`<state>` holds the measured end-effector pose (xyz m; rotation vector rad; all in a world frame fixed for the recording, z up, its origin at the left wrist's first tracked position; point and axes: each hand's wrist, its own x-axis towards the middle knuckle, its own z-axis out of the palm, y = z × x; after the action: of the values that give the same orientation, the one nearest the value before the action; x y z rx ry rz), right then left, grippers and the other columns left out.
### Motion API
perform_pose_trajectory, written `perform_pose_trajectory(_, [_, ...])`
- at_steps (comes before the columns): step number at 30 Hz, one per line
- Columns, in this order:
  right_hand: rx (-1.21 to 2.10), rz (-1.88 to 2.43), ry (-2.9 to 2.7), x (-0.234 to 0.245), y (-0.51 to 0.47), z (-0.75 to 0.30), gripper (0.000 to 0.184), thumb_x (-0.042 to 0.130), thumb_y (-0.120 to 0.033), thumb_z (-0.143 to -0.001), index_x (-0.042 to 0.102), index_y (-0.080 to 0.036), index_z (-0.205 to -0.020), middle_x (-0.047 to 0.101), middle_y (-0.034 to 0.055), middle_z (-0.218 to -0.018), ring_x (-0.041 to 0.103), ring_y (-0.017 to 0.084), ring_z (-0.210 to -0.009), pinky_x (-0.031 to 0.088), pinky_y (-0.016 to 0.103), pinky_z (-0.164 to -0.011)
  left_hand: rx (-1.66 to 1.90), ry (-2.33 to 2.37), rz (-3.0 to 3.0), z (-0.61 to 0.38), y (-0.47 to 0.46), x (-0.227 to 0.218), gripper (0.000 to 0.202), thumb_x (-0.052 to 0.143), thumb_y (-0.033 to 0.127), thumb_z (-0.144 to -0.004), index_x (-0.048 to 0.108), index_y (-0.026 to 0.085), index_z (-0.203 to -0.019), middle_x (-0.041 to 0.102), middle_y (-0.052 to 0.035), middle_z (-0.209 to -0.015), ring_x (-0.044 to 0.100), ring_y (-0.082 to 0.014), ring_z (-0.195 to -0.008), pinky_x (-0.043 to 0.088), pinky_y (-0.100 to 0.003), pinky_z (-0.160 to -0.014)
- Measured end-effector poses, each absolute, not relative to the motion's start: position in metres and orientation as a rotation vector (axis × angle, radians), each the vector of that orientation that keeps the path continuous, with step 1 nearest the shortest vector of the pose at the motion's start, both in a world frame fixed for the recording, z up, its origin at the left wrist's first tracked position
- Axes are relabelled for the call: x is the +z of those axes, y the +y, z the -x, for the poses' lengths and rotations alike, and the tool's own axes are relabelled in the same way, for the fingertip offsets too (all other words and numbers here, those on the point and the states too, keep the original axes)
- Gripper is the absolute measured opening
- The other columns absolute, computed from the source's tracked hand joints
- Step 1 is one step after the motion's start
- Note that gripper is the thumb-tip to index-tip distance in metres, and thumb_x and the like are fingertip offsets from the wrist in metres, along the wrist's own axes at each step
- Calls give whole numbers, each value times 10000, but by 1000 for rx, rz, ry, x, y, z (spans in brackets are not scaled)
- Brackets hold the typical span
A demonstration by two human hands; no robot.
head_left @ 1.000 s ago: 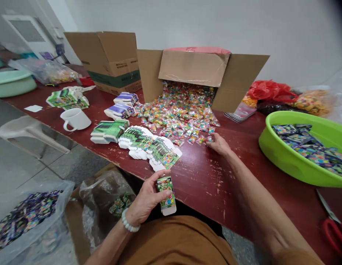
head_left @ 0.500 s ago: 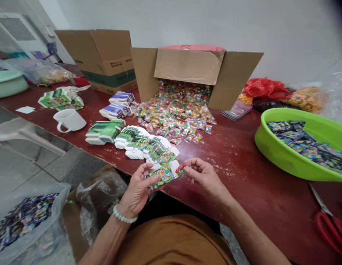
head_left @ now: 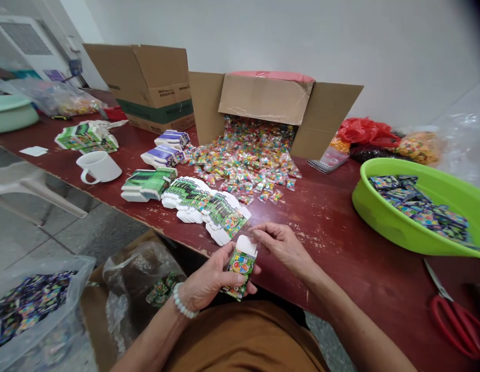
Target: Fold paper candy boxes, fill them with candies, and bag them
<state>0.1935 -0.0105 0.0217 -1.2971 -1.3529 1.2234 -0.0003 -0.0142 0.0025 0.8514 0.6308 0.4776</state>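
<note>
My left hand (head_left: 214, 276) grips a small green printed candy box (head_left: 241, 264), tilted upright, its white top flap (head_left: 246, 244) raised. Thumb in front and fingers behind clasp the box. Close beside the flap, my right hand (head_left: 282, 244) has its thumb and index finger drawn together; what they pinch, if anything, I cannot make out. Just beyond lies a fanned row of flat green cartons (head_left: 226, 214) with white flaps. Farther back, a heap of small clear candy packets (head_left: 255, 160) spills from a cardboard box (head_left: 266, 98) on its side.
A green basin (head_left: 379, 227) of dark packets stands right, with red-handled scissors (head_left: 452, 315) in front. On the left are a white mug (head_left: 99, 167), green carton stacks (head_left: 149, 182), purple cartons (head_left: 164, 155) and another cardboard box (head_left: 146, 88). Plastic-lined containers (head_left: 87, 271) sit below the table edge.
The candy packet that was in my right hand is out of sight. My left hand has turned the box upright and drawn it closer to my body. My right hand is by the flap.
</note>
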Motion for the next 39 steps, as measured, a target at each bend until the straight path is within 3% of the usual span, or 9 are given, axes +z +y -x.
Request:
perform_pose_trajectory(4, [1154, 1301, -1273, 19, -9, -197, 207, 644, -379, -802, 683, -198, -896, 673, 7, -836, 579, 136, -731, 449, 255, -683, 561, 644, -867, -1, -14, 7, 502, 736, 187, -699, 506, 188, -1145, 676, -107, -1027, 673, -165, -645, 498, -258, -592])
perform_pose_trajectory(7, [1282, 1236, -1200, 17, -11, -195, 276, 684, -407, -781, 654, -209, -972, 658, 17, -910, 576, 130, -743, 454, 241, -655, 659, 685, -781, -5, -14, 9, 351, 683, 332, -773, 565, 174, -1062, 698, -93, -933, 641, -153, -567, 496, -267, -548])
perform_pose_trajectory(10, [1586, 1036, -1079, 12, -19, -183, 366, 715, -422, -758, 603, -229, -1048, 612, -10, -768, 563, 122, -616, 481, 252, -578, 686, 693, -637, -11, -14, 9, 422, 534, 510, -850, 616, 141, -1037, 699, -90, -806, 612, -156, -499, 489, -272, -486])
perform_pose_trajectory(14, [1713, 903, -980, 5, -28, -165, 423, 680, -439, -792, 545, -269, -1155, 543, -34, -710, 531, 127, -518, 509, 289, -484, 794, 788, -597, -19, -17, 3, 392, 563, 442, -846, 638, 121, -1058, 685, -60, -730, 582, -138, -477, 493, -256, -447])
perform_pose_trajectory(21, [957, 1099, -1477, 6, -24, -169, 171, 635, -360, -844, 702, -206, -812, 679, 52, -808, 632, 186, -760, 507, 321, -720, 766, 757, -526, -11, -15, 1, 250, 621, 372, -814, 625, 163, -950, 655, -17, -689, 612, -167, -500, 529, -297, -458])
perform_pose_trajectory(25, [970, 1019, -1619, 14, -25, -176, 157, 579, -321, -893, 704, -228, -911, 708, 56, -923, 662, 191, -834, 509, 331, -786, 640, 691, -442, -10, -11, 10, 421, 561, 526, -840, 631, 136, -984, 680, -67, -704, 614, -177, -456, 515, -304, -439])
perform_pose_trajectory(28, [1049, 990, -1590, 16, -26, -174, 154, 592, -314, -885, 697, -215, -831, 705, 61, -943, 659, 211, -935, 497, 353, -858, 674, 703, -404, -14, -11, 13, 436, 521, 522, -867, 598, 172, -1115, 689, -53, -722, 604, -168, -434, 503, -294, -413])
perform_pose_trajectory(33, [1456, 1056, -1249, 5, -19, -167, 172, 702, -350, -789, 655, -198, -856, 678, 4, -791, 613, 123, -583, 501, 255, -560, 742, 755, -488, -18, -11, 10, 501, 495, 542, -872, 575, 175, -1203, 661, -28, -623, 607, -183, -421, 474, -272, -391])
perform_pose_trajectory(39, [1547, 1061, -1231, 3, -7, -170, 183, 723, -336, -748, 669, -162, -760, 693, 28, -786, 535, 88, -487, 442, 231, -475, 723, 787, -559, -18, -12, 2, 570, 486, 595, -858, 600, 160, -1209, 698, -62, -690, 579, -144, -421, 454, -237, -397])
